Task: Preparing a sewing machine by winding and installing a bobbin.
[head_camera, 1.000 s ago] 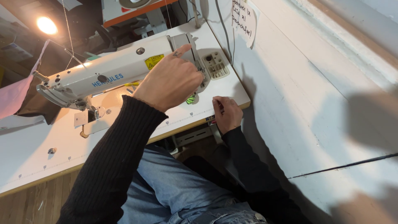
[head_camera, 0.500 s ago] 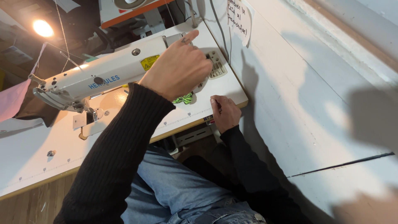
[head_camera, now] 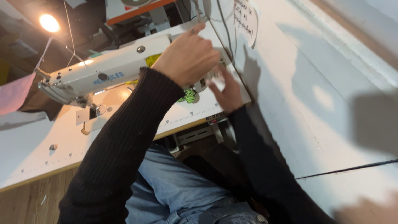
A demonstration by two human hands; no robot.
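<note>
My left hand [head_camera: 188, 56] lies on the right end of a white industrial sewing machine [head_camera: 107, 74]. Its fingers are curled and the index finger points up. What is under the palm is hidden. My right hand [head_camera: 226, 93] is blurred and raised just below the left hand, fingers apart, next to the machine's grey button panel [head_camera: 207, 76]. It holds nothing that I can see. A green patterned scrap [head_camera: 187, 96] lies on the white table [head_camera: 37, 149] under my left wrist. Both arms are in black ribbed sleeves.
A lit lamp [head_camera: 49, 23] shines at the upper left, above the needle end [head_camera: 85, 103]. Pink cloth [head_camera: 14, 93] hangs at the far left. A white wall [head_camera: 323, 83] with a paper note [head_camera: 245, 18] and cables runs along the right. My jeans-clad legs are below the table edge.
My right hand has left the table's front edge and risen to the machine's panel beside the left hand. The left hand has shifted slightly up along the machine's end.
</note>
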